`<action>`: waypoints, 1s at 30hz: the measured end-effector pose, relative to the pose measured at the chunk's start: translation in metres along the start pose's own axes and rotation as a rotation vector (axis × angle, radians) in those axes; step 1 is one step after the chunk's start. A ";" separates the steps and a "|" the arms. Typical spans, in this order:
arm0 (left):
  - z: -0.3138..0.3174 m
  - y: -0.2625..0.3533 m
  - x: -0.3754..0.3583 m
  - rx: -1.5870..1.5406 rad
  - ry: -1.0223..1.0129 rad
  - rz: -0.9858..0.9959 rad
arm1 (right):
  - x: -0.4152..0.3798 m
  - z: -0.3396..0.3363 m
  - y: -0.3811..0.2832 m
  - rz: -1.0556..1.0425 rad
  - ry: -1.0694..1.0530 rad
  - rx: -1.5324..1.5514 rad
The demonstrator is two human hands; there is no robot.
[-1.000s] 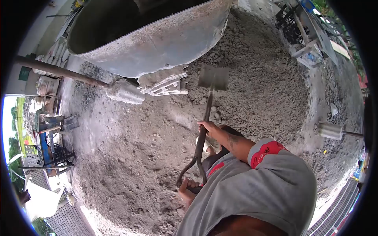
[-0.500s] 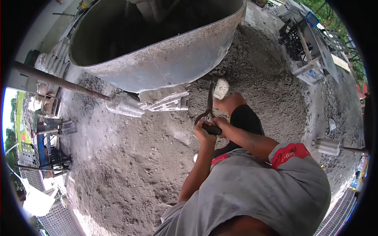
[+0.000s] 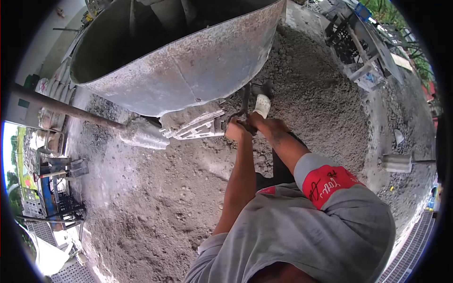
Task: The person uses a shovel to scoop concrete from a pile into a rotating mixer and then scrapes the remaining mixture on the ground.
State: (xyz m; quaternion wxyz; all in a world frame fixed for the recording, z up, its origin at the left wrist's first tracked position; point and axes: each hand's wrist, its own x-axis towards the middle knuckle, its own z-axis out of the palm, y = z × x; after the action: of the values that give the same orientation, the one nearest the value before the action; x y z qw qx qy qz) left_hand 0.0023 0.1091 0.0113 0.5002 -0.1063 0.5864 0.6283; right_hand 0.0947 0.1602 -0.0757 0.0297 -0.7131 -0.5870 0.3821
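Note:
Both my hands are wrapped round the handle end of a shovel (image 3: 246, 98). My left hand (image 3: 236, 130) grips its near side, and my right hand (image 3: 257, 122) is closed beside it. The dark shaft runs forward, away from me, toward the foot of a large rusty metal mixer drum (image 3: 188, 70). Around the far end of the shaft lies loose grey gravelly mix (image 3: 311, 89), and the blade is mostly hidden there. Just right of the shaft is my white speckled clog (image 3: 263, 105). A mix-crusted plastic crate piece (image 3: 200, 126) lies left of my hands, under the drum's edge.
On the left, a long pole (image 3: 71, 109) leads to a cement-coated shovel blade (image 3: 144, 133). Another shovel (image 3: 395, 163) lies at the right. Stacked sacks (image 3: 56, 87) stand at far left, and a dusty wooden stand (image 3: 365, 70) is at upper right.
My hands have pushed forward with the shovel, toward the drum, and my arms are stretched out further. The view has shifted slightly, and my body leans further forward.

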 end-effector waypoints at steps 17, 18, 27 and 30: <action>-0.235 -0.131 0.110 -0.110 -0.229 -0.234 | -0.069 0.222 0.086 -0.029 0.190 -0.161; -0.242 -0.149 0.106 -0.120 -0.282 -0.292 | -0.074 0.217 0.101 -0.008 0.144 -0.149; -0.253 -0.184 0.025 -0.169 -0.470 -0.332 | -0.131 0.170 0.155 -0.081 0.239 -0.166; -0.262 -0.163 0.001 -0.134 -0.453 -0.315 | -0.163 0.155 0.130 0.030 0.152 -0.048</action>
State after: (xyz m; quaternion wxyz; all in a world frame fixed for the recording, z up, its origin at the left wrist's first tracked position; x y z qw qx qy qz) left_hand 0.0059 -0.1422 -0.1687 0.7016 -0.0859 0.3932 0.5880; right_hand 0.1075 -0.0827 -0.1657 0.0513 -0.7494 -0.5813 0.3130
